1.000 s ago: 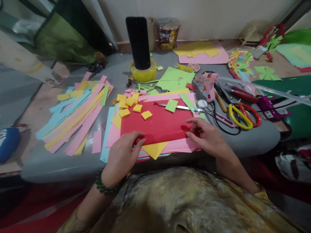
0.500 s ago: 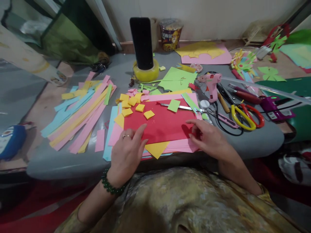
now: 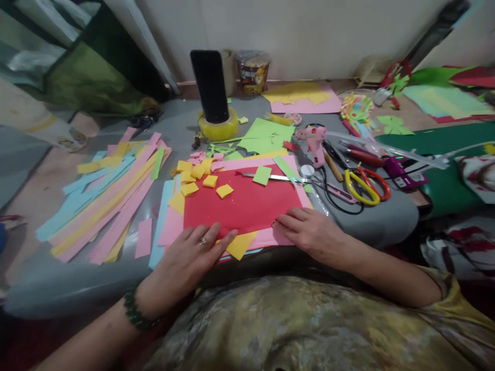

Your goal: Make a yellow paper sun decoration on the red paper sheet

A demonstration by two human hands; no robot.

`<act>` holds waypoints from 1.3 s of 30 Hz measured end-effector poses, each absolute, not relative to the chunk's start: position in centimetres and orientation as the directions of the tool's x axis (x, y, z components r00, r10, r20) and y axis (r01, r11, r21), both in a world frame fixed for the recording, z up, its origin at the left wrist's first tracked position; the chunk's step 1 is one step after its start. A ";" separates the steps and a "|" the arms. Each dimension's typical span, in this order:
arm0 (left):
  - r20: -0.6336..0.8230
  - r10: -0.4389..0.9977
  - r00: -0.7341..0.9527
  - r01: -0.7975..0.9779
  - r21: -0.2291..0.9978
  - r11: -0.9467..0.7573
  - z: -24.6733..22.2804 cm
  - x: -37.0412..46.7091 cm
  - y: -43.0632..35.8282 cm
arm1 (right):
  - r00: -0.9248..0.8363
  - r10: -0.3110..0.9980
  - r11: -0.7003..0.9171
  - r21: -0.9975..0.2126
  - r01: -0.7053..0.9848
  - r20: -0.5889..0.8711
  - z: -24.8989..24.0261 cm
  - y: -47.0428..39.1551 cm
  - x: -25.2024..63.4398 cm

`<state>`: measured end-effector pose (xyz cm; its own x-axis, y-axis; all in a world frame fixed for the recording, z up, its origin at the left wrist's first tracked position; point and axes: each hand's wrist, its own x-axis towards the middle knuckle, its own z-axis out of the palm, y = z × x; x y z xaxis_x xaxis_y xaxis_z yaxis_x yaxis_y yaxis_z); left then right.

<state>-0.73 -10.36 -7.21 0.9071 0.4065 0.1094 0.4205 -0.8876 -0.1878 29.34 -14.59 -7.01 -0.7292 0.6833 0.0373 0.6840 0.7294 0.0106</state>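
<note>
The left hand (image 3: 193,257) was held open, the right hand (image 3: 309,233) curled, grip unclear. Near the table's (image 3: 381,222) front edge, the red sheet (image 3: 243,207) was seemingly being steadied; level handling was needed for loose yellow pieces (image 3: 225,191).

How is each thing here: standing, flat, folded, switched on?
Phone: upright, screen dark
Tape roll: flat, under phone
Patterned cup: standing
Glue gun: can't tell if on
Yellow-handled scissors: lying down
Red paper: flat
Long strips: loose, heaped
Small yellow papers: folded
Left hand: fingers outstretched
Right hand: fingers curled
</note>
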 end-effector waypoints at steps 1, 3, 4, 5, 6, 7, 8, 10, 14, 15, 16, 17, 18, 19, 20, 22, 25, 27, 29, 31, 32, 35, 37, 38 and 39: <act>0.129 0.407 0.904 0.425 -0.183 -0.886 -7.3 -1.3 -10.4 | -0.721 0.693 0.721 -0.009 0.693 0.021 -6.9 -14.7 29.6; 0.186 0.385 0.904 0.415 -0.163 -0.895 -7.6 -2.1 -10.5 | -0.693 0.719 0.691 -0.051 0.721 -0.046 -6.5 -14.8 29.4; 0.204 0.373 0.905 0.404 -0.145 -0.903 -7.7 -2.2 -10.5 | -0.672 0.735 0.669 -0.064 0.740 -0.089 -6.2 -14.7 29.0; 0.217 0.367 0.905 0.398 -0.122 -0.909 -7.8 -2.2 -10.6 | -0.651 0.748 0.648 -0.070 0.759 -0.131 -5.9 -14.5 28.3; 0.218 0.374 0.901 0.401 -0.095 -0.911 -7.9 -2.1 -10.7 | -0.634 0.756 0.632 -0.070 0.772 -0.165 -5.5 -14.3 27.4; 0.213 0.388 0.897 0.410 -0.070 -0.909 -7.9 -1.8 -10.8 | -0.625 0.759 0.625 -0.063 0.778 -0.183 -5.3 -14.1 26.5; 0.209 0.400 0.893 0.419 -0.053 -0.907 -8.0 -1.5 -10.9 | -0.639 0.745 0.641 -0.062 0.765 -0.190 -5.1 -13.9 25.5; 0.198 0.414 0.889 0.431 -0.055 -0.900 -8.1 -0.9 -11.0 | -0.665 0.723 0.667 -0.062 0.742 -0.190 -4.9 -13.7 23.9; 0.222 0.395 0.891 0.427 -0.119 -0.896 -8.2 -0.8 -11.2 | -0.632 0.741 0.642 -0.039 0.766 -0.226 -5.0 -14.4 23.8; 0.243 0.397 0.885 0.435 -0.133 -0.890 -8.3 -0.9 -11.3 | -0.602 0.758 0.616 -0.029 0.787 -0.252 -5.0 -14.8 24.3; 0.265 0.396 0.879 0.443 -0.146 -0.885 -8.5 -1.2 -11.5 | -0.564 0.778 0.581 -0.023 0.813 -0.276 -4.9 -15.1 25.0; 0.286 0.396 0.873 0.450 -0.157 -0.879 -8.7 -1.4 -11.6 | -0.524 0.800 0.542 -0.023 0.840 -0.294 -4.9 -15.5 25.8; 0.301 0.398 0.866 0.458 -0.163 -0.874 -8.8 -1.7 -11.8 | -0.486 0.821 0.500 -0.035 0.866 -0.298 -4.8 -15.9 26.7; 0.310 0.404 0.861 0.466 -0.159 -0.870 -9.0 -1.9 -12.0 | -0.462 0.840 0.464 -0.064 0.884 -0.284 -4.7 -16.4 27.7; 0.314 0.413 0.855 0.474 -0.149 -0.868 -9.1 -2.0 -12.1 | -0.445 0.859 0.433 -0.103 0.896 -0.253 -4.7 -16.8 28.8; 0.317 0.442 0.839 0.499 -0.124 -0.858 -9.0 -2.1 -12.3 | -0.400 0.907 0.373 -0.190 0.908 -0.131 -4.6 -17.4 31.4; 0.316 0.451 0.835 0.512 -0.143 -0.847 -8.2 -1.5 -12.3 | -0.113 0.976 0.149 -0.193 0.970 0.184 -4.8 -17.9 35.8; 0.294 0.435 0.851 0.498 -0.185 -0.847 -7.3 -0.8 -11.9 | 0.100 0.952 -0.059 -0.147 0.987 0.288 -5.0 -17.5 38.3; 0.269 0.429 0.862 0.491 -0.230 -0.840 -6.6 0.1 -11.4 | 0.204 0.944 -0.190 -0.078 0.979 0.260 -5.3 -16.7 39.9; 0.256 0.439 0.861 0.500 -0.264 -0.825 -6.2 1.1 -10.9 | 0.245 0.954 -0.245 -0.024 0.969 0.175 -5.4 -15.3 40.3; 0.257 0.452 0.854 0.512 -0.268 -0.816 -6.2 1.7 -10.7 | 0.259 0.957 -0.260 -0.011 0.966 0.131 -5.4 -14.5 40.1; 0.271 0.516 0.813 0.573 -0.209 -0.792 -6.5 3.6 -10.3 | 0.287 0.957 -0.287 -0.007 0.958 0.051 -5.1 -12.1 39.0; 0.261 0.563 0.784 0.605 -0.117 -0.788 -7.0 4.6 -10.3 | 0.290 0.956 -0.290 -0.013 0.957 0.045 -4.8 -10.9 38.3; 0.242 0.583 0.775 0.613 -0.068 -0.787 -7.2 4.9 -10.2 | 0.286 0.957 -0.286 -0.015 0.958 0.051 -4.7 -10.6 38.0; 0.222 0.601 0.768 0.620 -0.022 -0.784 -7.5 5.3 -10.2 | 0.280 0.958 -0.279 -0.024 0.960 0.058 -4.5 -10.4 37.6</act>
